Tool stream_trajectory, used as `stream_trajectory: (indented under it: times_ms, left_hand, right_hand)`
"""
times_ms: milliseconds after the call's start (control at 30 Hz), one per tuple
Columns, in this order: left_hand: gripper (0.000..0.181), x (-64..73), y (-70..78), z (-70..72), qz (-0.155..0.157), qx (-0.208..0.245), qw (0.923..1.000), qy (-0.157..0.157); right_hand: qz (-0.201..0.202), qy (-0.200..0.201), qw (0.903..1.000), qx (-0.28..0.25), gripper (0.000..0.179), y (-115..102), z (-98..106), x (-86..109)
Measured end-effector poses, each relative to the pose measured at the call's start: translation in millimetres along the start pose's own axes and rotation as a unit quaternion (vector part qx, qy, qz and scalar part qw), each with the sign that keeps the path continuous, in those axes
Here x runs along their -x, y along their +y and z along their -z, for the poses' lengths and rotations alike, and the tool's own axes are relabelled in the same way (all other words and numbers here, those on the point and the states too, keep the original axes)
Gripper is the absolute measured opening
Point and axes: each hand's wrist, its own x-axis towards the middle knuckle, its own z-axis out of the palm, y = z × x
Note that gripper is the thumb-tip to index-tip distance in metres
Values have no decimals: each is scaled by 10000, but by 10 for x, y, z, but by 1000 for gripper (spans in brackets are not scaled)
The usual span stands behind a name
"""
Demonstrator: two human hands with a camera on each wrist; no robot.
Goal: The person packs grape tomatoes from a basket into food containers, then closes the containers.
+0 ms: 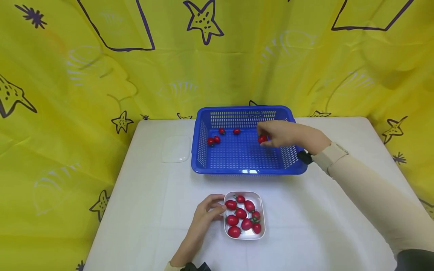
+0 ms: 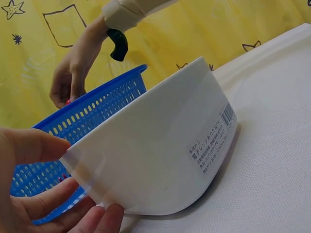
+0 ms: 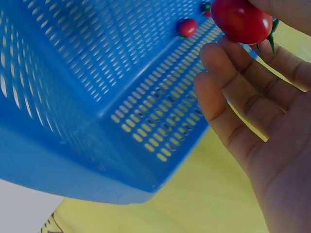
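My right hand (image 1: 279,134) pinches a red cherry tomato (image 3: 243,22) between thumb and fingers, over the right part of a blue plastic basket (image 1: 249,171). Green sepals show on that tomato in the right wrist view. Lower down, my left hand (image 1: 204,215) grips the left side of a white square container (image 1: 262,234), its thumb at the rim and its fingers against the outer wall. Several cherry tomatoes (image 1: 240,213) lie in the container. Inside the basket, a few more tomatoes (image 1: 236,131) are spread over the left and middle of its floor.
A translucent lid (image 1: 176,149) lies flat on the white table (image 1: 145,188), left of the basket. Behind the table hangs a yellow curtain (image 1: 237,75) with star drawings, close to the basket's far side. Printed text and a barcode mark the container's label (image 2: 211,138).
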Motion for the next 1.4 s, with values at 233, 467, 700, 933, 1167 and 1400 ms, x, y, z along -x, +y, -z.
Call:
stream_trajectory:
  times_ms: [233,467,700,933,1167,1400]
  left_hand:
    - [42,2,-7,-4,28,8,10000,16]
    - [42,-5,-9,1,26,17,10000,34]
    - [43,-3,-7,9,18,32,10000,25]
    - [43,-4,-6,0,22,92,10000,-1]
    - [42,-16,-17,-10,4,98,10000,2]
    - [43,-16,-30,-10,9,22,10000,10]
  right_hand:
    - [148,501,9985,-167,25,-135,-95,222]
    - [104,1009,9920,-756,32,-246,-276,394]
    - [237,1556,9817,-1068,32,-385,-508,527]
    - [352,1810,9715,-1488,34,-477,-834,609]
    - [899,2147,9568,-1744,42,-553,-1109,668]
    - [1497,2391,9431,-1760,43,-639,-1330,729]
